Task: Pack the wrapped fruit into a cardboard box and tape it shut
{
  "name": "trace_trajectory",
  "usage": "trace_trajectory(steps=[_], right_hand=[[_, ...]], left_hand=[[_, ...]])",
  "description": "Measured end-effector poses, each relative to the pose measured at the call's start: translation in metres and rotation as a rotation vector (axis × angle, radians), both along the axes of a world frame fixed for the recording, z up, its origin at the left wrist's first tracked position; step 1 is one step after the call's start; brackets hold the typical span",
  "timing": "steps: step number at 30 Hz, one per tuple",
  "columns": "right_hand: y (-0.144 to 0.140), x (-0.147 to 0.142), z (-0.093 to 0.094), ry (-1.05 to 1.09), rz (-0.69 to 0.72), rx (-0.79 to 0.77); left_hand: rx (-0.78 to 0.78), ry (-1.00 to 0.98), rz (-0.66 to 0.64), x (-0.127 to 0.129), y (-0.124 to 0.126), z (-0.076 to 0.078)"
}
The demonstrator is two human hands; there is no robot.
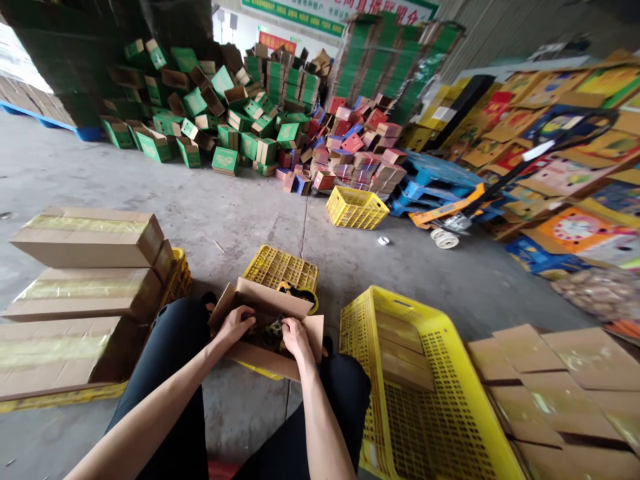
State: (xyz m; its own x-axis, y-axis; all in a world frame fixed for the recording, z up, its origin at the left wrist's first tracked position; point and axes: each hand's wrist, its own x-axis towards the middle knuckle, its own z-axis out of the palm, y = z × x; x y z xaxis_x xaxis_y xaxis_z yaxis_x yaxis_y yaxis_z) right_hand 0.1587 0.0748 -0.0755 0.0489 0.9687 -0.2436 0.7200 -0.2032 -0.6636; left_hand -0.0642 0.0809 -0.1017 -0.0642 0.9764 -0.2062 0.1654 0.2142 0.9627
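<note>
A small open cardboard box (273,301) rests between my knees, on an upturned yellow crate (280,267). My left hand (234,324) reaches into the box from the left, its fingers bent over the dark contents (267,331). At the box's right side, my right hand (296,335) has its fingers curled on a dark item inside. What the contents are is too small to tell. The box flaps stand up around both hands.
Taped cardboard boxes (85,237) are stacked on my left. A large yellow crate (425,373) and flat cardboard sheets (555,380) lie on my right. Farther off sit another yellow crate (357,207), a tape roll (383,241), a pallet jack (450,213) and heaps of green and red boxes (240,113).
</note>
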Motion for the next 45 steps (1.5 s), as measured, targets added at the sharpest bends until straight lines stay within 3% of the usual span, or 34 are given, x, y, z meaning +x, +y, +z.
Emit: trace_trajectory(steps=[11,22,25,28,31,34,38,45], right_hand=[[0.002,-0.003,0.003,-0.102,0.1,-0.082],[-0.009,-0.001,0.021,0.126,0.026,0.038],[-0.011,0.008,0.033,0.321,-0.096,0.051],[-0.014,0.015,0.044,0.761,-0.309,-0.018],[-0.017,0.016,0.051,1.022,-0.384,-0.056],[-0.018,0.012,0.053,1.069,-0.376,-0.047],[-0.019,0.008,0.052,1.038,-0.328,-0.014],[-0.023,0.006,0.05,1.007,-0.077,-0.033]], left_hand=[[0.014,-0.074,-0.041,0.002,0.001,0.0],[-0.043,-0.159,-0.081,0.001,0.0,0.007],[-0.054,-0.246,-0.086,0.001,-0.003,0.015],[-0.1,-0.374,-0.093,0.002,-0.007,0.024],[-0.209,-0.544,-0.133,0.006,-0.009,0.029],[-0.237,-0.665,-0.202,0.009,-0.01,0.031],[-0.202,-0.691,-0.189,0.009,-0.01,0.032],[-0.164,-0.662,-0.143,0.007,-0.01,0.03]])
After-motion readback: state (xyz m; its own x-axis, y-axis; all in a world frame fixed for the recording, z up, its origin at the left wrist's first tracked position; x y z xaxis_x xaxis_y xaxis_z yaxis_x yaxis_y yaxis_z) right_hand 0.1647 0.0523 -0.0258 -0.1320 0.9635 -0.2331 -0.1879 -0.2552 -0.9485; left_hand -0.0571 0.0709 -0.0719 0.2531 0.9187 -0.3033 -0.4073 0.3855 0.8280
